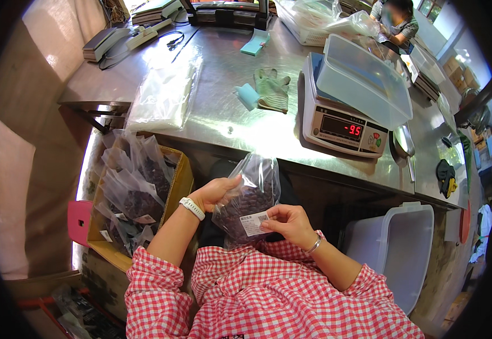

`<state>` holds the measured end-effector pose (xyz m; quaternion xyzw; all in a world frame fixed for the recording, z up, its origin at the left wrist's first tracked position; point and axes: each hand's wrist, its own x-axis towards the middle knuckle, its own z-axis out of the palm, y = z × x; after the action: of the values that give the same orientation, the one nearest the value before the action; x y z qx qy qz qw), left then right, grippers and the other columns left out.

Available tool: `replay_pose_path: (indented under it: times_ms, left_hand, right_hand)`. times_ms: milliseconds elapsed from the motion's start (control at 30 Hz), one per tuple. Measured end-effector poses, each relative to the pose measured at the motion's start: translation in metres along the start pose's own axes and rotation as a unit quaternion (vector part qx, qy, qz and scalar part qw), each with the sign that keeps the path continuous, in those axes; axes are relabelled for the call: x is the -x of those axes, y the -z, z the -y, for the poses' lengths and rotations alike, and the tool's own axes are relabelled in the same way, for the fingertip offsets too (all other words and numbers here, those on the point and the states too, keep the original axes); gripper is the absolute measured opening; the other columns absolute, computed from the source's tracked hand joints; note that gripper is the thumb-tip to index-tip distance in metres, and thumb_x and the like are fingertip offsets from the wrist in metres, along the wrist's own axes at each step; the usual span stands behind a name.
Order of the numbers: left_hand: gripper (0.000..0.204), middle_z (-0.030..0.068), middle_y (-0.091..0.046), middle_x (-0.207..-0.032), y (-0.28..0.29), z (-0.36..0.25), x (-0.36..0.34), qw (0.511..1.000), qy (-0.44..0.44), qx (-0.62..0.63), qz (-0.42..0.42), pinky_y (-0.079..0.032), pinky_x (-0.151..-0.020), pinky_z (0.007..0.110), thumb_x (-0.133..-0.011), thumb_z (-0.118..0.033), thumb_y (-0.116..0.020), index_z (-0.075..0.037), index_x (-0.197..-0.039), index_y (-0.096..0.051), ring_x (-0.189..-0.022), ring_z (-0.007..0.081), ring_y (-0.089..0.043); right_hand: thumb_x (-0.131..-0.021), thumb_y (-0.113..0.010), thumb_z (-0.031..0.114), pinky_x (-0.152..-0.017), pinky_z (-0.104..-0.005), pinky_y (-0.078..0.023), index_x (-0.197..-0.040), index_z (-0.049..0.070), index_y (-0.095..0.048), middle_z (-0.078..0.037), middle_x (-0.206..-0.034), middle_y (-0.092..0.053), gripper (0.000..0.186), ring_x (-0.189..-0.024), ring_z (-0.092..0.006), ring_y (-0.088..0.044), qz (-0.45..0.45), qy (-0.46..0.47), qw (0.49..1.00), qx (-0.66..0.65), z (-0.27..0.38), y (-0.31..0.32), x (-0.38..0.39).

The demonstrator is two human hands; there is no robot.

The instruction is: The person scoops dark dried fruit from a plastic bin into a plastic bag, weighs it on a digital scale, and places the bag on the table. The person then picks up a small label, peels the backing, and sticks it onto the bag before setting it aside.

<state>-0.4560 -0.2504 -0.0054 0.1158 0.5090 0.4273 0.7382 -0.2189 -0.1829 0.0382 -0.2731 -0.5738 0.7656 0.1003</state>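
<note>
A clear plastic bag (247, 195) filled with small dark, bean-like pieces is held upright over my lap. My left hand (216, 193) grips its left side, thumb over the front and the other fingers partly hidden. A white printed label (253, 224) lies against the lower front of the bag. With closed fingertips, my right hand (291, 225) pinches the label's right edge; whether it is fully stuck down I cannot tell. To the left, a cardboard box (185, 179) holds several similar filled bags (138, 181), some with white labels.
On the metal table (218, 73) stand a digital scale (342, 127) with a clear tub (365, 82), a work glove (272, 90), a stack of clear bags (164, 96) and blue-green paper pads (255, 42). An empty plastic bin (396, 243) is at my right. Another person (398, 25) sits far right.
</note>
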Motion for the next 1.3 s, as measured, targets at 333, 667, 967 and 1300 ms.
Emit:
replay_pose_path:
  times_ms: [333,667,967,1300]
  left_hand:
    - [0.031,-0.0004,-0.063,-0.089,0.0,0.004,-0.003,0.999,-0.001,0.011,-0.033,-0.03,-0.035,0.013,-0.091,-0.038,-0.049,-0.009,-0.095,-0.058,-0.053,0.0015,-0.051]
    - [0.03,-0.0004,-0.063,-0.084,0.008,0.006,-0.006,1.0,-0.003,0.029,-0.005,-0.031,-0.035,0.013,-0.091,-0.036,-0.047,-0.008,-0.092,-0.058,-0.048,0.0007,-0.05]
    - [0.041,0.0016,-0.06,-0.097,0.001,0.01,-0.004,0.999,0.0,0.023,-0.037,-0.031,-0.048,0.018,-0.089,-0.043,-0.049,-0.006,-0.106,-0.057,-0.063,0.0037,-0.044]
    - [0.037,0.0058,-0.059,-0.09,-0.044,0.076,0.177,0.779,-0.394,-0.327,-0.36,-0.046,-0.067,0.026,-0.094,-0.031,-0.044,0.002,-0.104,-0.059,-0.072,0.0125,-0.054]
  right_hand:
    - [-0.074,-0.067,0.012,-0.057,-0.0256,-0.049,-0.088,0.002,-0.063,-0.01,-0.074,-0.065,0.018,-0.063,-0.0173,-0.064,-0.1,0.116,0.952,0.265,-0.001,-0.01,0.005]
    - [-0.067,-0.074,0.024,-0.051,-0.0302,-0.045,-0.103,0.007,-0.054,-0.008,-0.072,-0.055,0.045,-0.059,-0.021,-0.056,-0.175,0.235,0.814,0.501,0.004,-0.017,0.007]
    - [-0.081,-0.055,0.04,-0.104,-0.0386,-0.022,-0.127,0.009,-0.045,-0.007,-0.131,-0.046,0.057,-0.125,-0.0188,-0.038,0.027,0.358,0.655,0.665,-0.02,-0.02,0.017]
    - [-0.091,-0.038,0.041,-0.103,-0.0435,-0.025,-0.131,-0.003,-0.036,-0.019,-0.134,-0.039,0.059,-0.124,-0.0344,-0.036,-0.136,0.29,0.773,0.547,-0.019,0.038,0.036]
